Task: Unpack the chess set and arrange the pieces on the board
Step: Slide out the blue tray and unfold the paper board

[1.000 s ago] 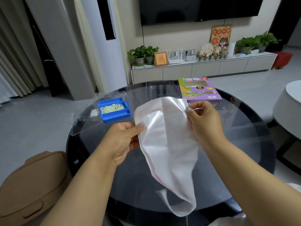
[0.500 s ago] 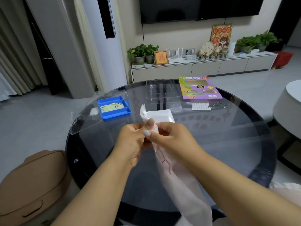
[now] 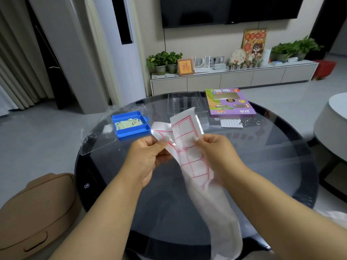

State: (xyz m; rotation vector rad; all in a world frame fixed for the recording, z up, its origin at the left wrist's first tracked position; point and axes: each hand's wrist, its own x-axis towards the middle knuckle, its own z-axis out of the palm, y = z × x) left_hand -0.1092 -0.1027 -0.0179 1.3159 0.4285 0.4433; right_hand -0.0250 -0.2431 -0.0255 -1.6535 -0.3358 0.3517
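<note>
Since a second ago the folded board sheet [image 3: 189, 147], pinched by left hand [image 3: 148, 156] and right hand [image 3: 216, 152] above the glass table [image 3: 262, 166], shows its red grid, so unfolding proceeds; blue tray [image 3: 131, 132] of pieces lies beyond the left hand, purple box [image 3: 231, 104] beyond the right, neither obstructing

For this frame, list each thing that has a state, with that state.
Board sheet: folded, partly opened, held above the table.
Left hand: pinching the sheet.
Right hand: pinching the sheet.
Blue tray: open, pieces inside.
Purple box: lying flat.
Clear lid: off, lying on the table.
</note>
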